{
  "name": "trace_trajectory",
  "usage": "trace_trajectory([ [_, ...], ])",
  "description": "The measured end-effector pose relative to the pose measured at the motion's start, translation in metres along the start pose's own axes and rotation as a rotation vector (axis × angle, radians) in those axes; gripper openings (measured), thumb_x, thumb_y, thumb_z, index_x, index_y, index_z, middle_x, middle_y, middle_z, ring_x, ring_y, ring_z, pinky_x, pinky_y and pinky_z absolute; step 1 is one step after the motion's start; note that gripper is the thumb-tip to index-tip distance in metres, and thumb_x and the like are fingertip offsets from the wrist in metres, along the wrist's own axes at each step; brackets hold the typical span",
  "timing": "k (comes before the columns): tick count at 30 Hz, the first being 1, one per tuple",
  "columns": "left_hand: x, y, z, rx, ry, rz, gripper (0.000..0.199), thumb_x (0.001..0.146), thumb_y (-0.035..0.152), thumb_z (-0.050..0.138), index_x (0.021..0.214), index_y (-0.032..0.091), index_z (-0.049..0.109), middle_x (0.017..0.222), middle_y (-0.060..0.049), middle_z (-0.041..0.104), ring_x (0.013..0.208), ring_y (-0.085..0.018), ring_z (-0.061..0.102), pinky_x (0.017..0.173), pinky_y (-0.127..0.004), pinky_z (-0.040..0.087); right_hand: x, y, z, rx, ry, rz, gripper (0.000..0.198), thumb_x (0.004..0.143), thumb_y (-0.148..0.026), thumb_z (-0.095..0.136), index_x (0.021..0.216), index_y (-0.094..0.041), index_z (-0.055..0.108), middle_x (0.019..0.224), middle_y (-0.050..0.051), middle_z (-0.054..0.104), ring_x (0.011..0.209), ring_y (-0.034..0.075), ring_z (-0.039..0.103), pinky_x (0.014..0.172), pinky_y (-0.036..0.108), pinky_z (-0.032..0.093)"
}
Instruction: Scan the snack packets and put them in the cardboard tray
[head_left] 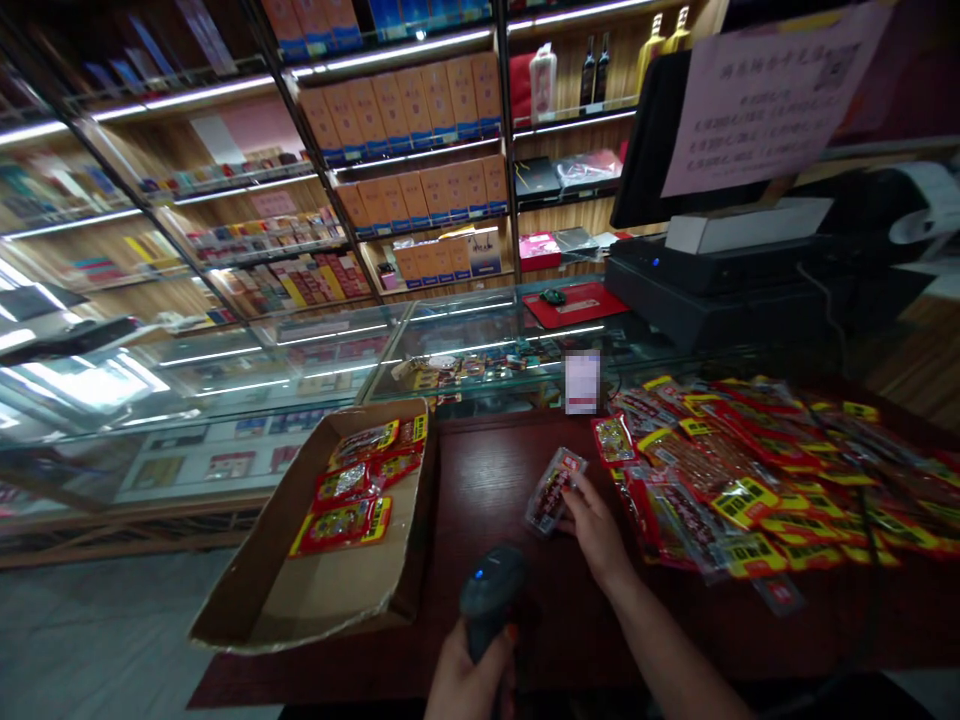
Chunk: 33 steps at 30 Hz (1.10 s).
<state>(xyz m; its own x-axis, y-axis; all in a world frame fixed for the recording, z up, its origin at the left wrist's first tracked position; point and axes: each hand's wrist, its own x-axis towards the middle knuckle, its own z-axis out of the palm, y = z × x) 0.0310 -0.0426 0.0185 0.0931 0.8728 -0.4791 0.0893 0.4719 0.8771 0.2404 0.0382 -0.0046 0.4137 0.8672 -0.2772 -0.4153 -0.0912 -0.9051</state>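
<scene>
My left hand (463,675) wraps round the handle of the scanner (492,588), thumb on the side nearer my other hand, a grip that leaves its head uncovered and seems meant to let it face away from me over the table (480,455). My right hand (595,525) pinches the pack (552,492) along its right edge; that leaves most of its face exposed, likely so the print stays in plain sight, though I cannot tell whether it is lifted or rests on the table. The pack sits between the box (300,592) on my left and the heap (720,470) on my right, where the gap gives both hands room. In the box, several red packs (341,522) lie flat toward the far end, the low walls probably keeping them apart from the heap, whose pieces overlap too closely to count
</scene>
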Motion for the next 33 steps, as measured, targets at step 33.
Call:
trace_trajectory([
  [33,-0.014,0.022,0.03,-0.014,0.101,0.056,0.059,0.061,0.075,0.075,0.065,0.018,0.057,0.043,0.005,0.051,0.039,-0.009,0.045,0.043,-0.02,0.033,0.004,-0.001,0.011,0.438,-0.01,-0.022,0.045,0.065,-0.04,0.085,0.101,-0.028,0.062,0.1,0.0,0.078,0.096,0.021,0.074,0.085,0.036,0.057],
])
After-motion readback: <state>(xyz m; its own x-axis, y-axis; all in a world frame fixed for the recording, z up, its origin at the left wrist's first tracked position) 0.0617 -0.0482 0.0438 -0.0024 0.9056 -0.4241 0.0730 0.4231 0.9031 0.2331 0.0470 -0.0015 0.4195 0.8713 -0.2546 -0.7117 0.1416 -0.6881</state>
